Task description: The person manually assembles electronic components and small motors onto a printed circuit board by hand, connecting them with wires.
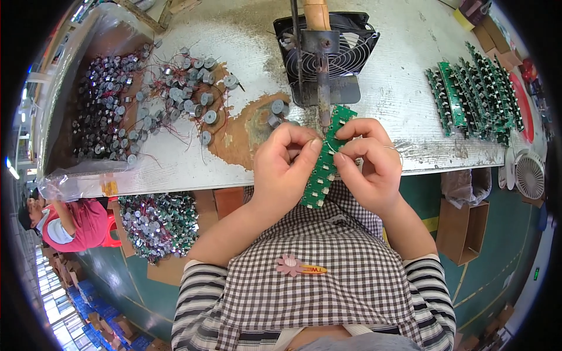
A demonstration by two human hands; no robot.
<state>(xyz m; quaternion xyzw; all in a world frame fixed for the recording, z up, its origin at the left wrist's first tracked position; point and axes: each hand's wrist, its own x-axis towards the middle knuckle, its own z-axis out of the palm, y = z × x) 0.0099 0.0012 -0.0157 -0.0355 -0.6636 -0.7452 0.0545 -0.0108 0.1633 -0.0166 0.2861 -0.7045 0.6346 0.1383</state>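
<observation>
So I'm standing here watching someone at a beat-up white bench, and the strip of green circuit board is right in the middle, slanted across the near edge with its far end just beside the tip of a fixed, wooden-handled iron. Left hand is closed on the board's left edge, thumb and forefinger together. Right hand has its thumb and fingers bent in at the right edge, but honestly can't tell if it's pinching board, wire or neither. Black fan sits behind the iron on the far side. Over to the left there's a loose pile of round silvery parts with thin wires, and past that a plastic-lined box with loads more of the same. Far right of the bench: a bunch of green boards lined up in a row, well apart from the hands.
</observation>
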